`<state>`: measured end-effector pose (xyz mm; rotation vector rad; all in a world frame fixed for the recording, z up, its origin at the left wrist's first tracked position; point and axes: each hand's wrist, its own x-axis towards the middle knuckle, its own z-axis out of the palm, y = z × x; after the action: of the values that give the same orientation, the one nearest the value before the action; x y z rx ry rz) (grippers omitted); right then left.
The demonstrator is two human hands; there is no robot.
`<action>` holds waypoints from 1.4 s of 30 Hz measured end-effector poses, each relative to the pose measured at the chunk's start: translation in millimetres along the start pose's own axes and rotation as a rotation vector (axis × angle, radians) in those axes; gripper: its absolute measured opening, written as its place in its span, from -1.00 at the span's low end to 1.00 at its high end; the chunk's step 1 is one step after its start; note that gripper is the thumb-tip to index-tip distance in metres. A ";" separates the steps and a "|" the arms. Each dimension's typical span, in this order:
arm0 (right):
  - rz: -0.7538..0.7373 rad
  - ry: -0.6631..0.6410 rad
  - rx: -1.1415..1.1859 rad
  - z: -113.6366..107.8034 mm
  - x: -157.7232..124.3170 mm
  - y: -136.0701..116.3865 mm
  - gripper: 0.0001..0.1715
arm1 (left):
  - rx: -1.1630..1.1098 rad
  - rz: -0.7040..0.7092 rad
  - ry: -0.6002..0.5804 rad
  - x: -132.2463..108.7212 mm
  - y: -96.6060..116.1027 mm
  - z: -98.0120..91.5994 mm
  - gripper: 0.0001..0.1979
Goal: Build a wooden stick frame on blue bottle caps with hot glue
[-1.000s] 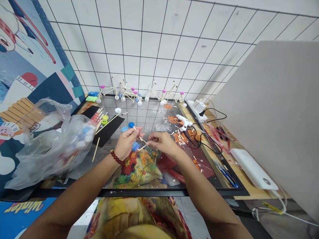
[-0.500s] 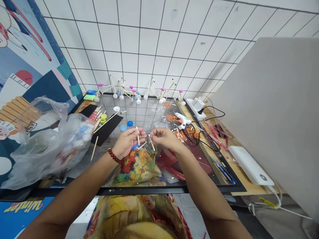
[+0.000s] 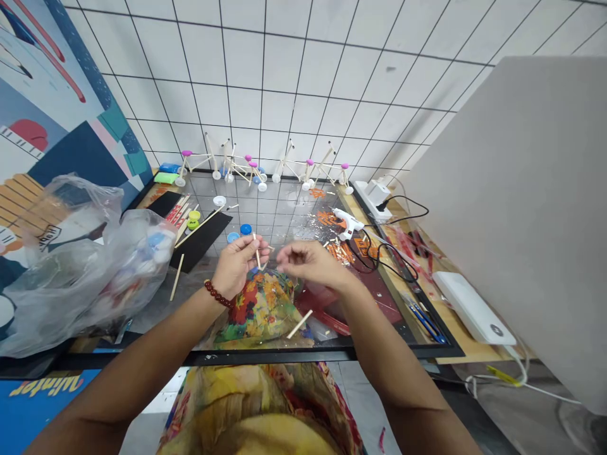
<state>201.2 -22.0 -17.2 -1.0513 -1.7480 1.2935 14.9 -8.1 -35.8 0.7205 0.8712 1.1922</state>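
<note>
My left hand (image 3: 237, 262) pinches a short pale wooden stick (image 3: 257, 251) upright between thumb and fingers. More pale stick shows by its lower end and beyond the fingertips; whether the pieces are joined, I cannot tell. Just to the right, my right hand (image 3: 306, 260) hovers with fingers bent and apart, slightly blurred, and nothing shows in them. Below it a loose wooden stick (image 3: 300, 324) lies near the table's front edge. Beyond my left hand are a dark blue cap (image 3: 245, 229) and a light blue cap (image 3: 232, 237).
Stick models with white wheels (image 3: 284, 167) line the wall. A white glue gun (image 3: 348, 222) with a black cable rests at right, near wood scraps (image 3: 340, 253). A plastic bag (image 3: 90, 284) fills the left side. At far right are a white power bank (image 3: 467, 306) and blue cutters (image 3: 427, 322).
The stick at my right fingertips has been let go and lies near the table's front edge. My left hand still holds its stick. The view has shifted slightly.
</note>
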 end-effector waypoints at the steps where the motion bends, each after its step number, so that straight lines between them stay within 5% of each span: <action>1: 0.045 -0.213 -0.077 -6.3 -6.8 -5.2 -0.68 | -0.006 0.020 0.026 1.8 1.5 -1.3 -0.77; 4: 0.159 -0.573 -0.418 -13.8 -32.1 -18.1 -0.63 | -0.038 0.077 0.090 6.7 8.9 -4.8 -0.76; 9: 0.181 -0.545 -0.977 -2.4 -80.1 -21.5 -0.93 | -0.108 0.258 0.167 15.8 26.2 -12.9 -0.75; 12: 0.165 -0.416 -1.156 -7.2 -90.6 -13.2 -0.83 | -0.109 0.261 0.172 16.7 28.7 -14.5 -0.75; 14: 0.154 -0.267 -1.060 -14.6 -80.6 -7.2 -0.87 | -0.098 0.187 0.110 12.6 24.4 -11.2 -0.76; 17: 0.134 0.050 -0.386 -18.5 -45.7 -2.5 -0.94 | -0.057 0.027 -0.055 1.6 12.6 -2.2 -0.78; 21: 0.079 0.274 0.252 1.8 -1.1 0.2 -0.47 | -0.021 -0.094 -0.173 -9.6 0.0 5.2 -0.74; 23: 0.048 0.268 0.303 16.5 8.6 5.1 -0.33 | -0.015 -0.097 -0.177 -11.1 -2.3 5.5 -0.68; 27: -0.029 0.264 0.177 33.0 7.3 20.3 -0.37 | 0.009 -0.079 -0.173 -10.4 -3.3 5.3 -0.60; 32: -0.089 0.239 0.076 29.1 -2.3 27.4 -0.42 | 0.051 -0.100 -0.151 -12.4 -3.6 7.8 -0.54; 36: -0.063 0.382 0.071 22.2 -4.4 26.3 -0.53 | 0.117 -0.150 -0.195 -15.9 -2.1 8.4 -0.55; 42: -0.037 0.375 0.259 21.9 -0.5 26.0 -0.75 | 0.163 -0.215 -0.307 -18.4 -7.8 8.0 -0.57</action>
<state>186.9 -26.6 -47.7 -1.0279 -1.2779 1.1740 23.0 -28.0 -35.0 0.8920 0.7709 0.8001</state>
